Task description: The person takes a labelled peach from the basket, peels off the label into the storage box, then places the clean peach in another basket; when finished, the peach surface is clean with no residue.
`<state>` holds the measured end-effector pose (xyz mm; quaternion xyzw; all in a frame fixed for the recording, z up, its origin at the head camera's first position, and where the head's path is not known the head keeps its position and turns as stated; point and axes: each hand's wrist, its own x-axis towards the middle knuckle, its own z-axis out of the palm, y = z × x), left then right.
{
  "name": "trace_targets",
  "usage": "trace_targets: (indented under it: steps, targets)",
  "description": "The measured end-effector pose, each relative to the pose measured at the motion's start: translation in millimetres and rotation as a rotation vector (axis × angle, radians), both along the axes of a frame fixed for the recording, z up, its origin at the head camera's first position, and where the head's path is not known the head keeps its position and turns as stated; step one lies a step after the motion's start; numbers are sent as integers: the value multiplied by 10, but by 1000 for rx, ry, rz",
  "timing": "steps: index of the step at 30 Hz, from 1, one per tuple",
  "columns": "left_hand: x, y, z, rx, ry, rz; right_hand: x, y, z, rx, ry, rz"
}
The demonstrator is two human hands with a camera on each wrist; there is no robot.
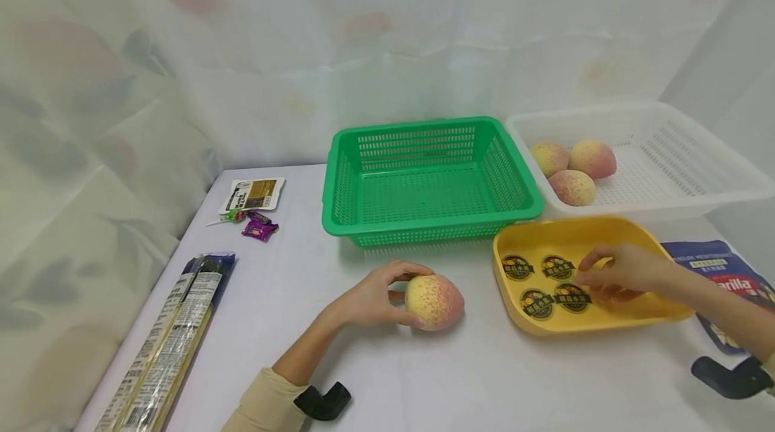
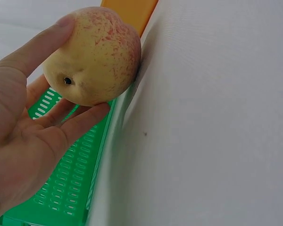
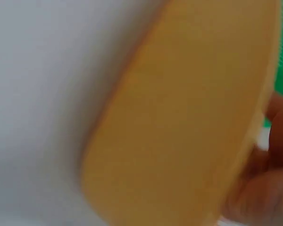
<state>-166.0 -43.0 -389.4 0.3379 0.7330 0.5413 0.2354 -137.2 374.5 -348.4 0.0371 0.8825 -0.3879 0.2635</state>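
My left hand [image 1: 378, 297] grips a yellow-and-pink peach [image 1: 434, 303] low over the white table, thumb on one side and fingers on the other. A small dark hole shows in the peach [image 2: 96, 59] in the left wrist view. To the right, my right hand [image 1: 626, 274] reaches into a yellow tray [image 1: 527, 321], its fingers loosely bent. Several round black fruit stickers [image 1: 572, 297] lie in the tray, close to the fingertips. In the blurred right wrist view, the tray wall [image 3: 179, 122] partly hides the fingers [image 3: 266, 195].
A green basket [image 1: 424, 227] stands behind the peach. Beside it, a white basket [image 1: 696, 200] holds three peaches [image 1: 572, 188]. Long noodle packs [image 1: 175, 338], candies [image 1: 260, 227] and a snack packet [image 1: 253, 194] lie on the left. A blue pouch [image 1: 720, 264] lies right of the tray.
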Motion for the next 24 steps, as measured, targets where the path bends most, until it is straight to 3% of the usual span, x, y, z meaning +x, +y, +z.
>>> trace_targets:
  steps: [5, 10, 15, 20, 24]
  targets:
    - [1, 3, 11, -2, -2, -5, -102, -135, 247, -294, -53, 127]
    - [-1, -4, 9, -1, -2, -5, -182, -587, 374, -517, -57, 208]
    - [0, -18, -3, 10, 4, -11, -235, -1161, 292, -589, -130, 220]
    - [3, -12, -18, 31, 17, -32, -228, -1598, 127, -508, -187, 223]
    - [7, -3, -9, 39, 13, -40, -201, -1781, 23, -453, -207, 201]
